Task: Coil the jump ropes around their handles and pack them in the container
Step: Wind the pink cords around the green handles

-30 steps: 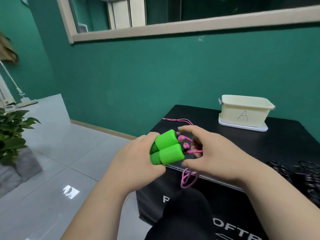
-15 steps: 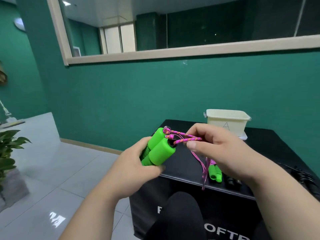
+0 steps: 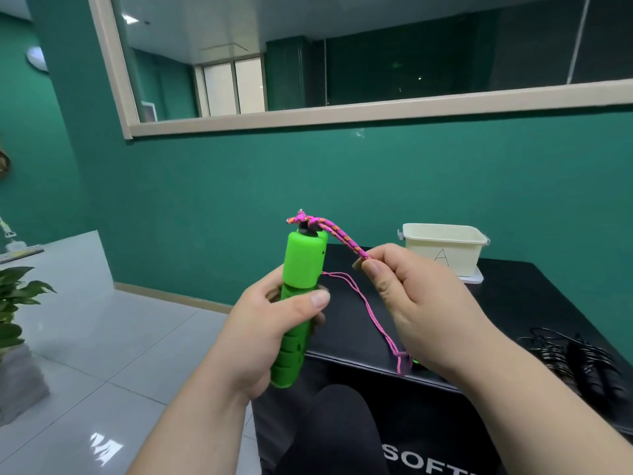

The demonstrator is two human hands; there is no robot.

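Gripping both green handles [image 3: 298, 303] upright in front of the bench [image 3: 531, 303], the left hand [image 3: 274, 323] is closed around them, while the right hand [image 3: 411, 303] pinches the pink rope [image 3: 339, 234] near their tops. Coiling seems just beginning; next the rope must go around the handles. The container [image 3: 445, 245] waits behind.

My left hand [image 3: 274, 323] sits at about 7 o'clock from centre, forearm rising from the bottom edge, fingers curled tight round the green handles [image 3: 298, 303] with the thumb pressed across their front. My right hand [image 3: 421, 303] is at 4 o'clock, forearm entering from the lower right corner. Its thumb and forefinger pinch the pink rope [image 3: 339, 236], and the other fingers are folded loosely into the palm.
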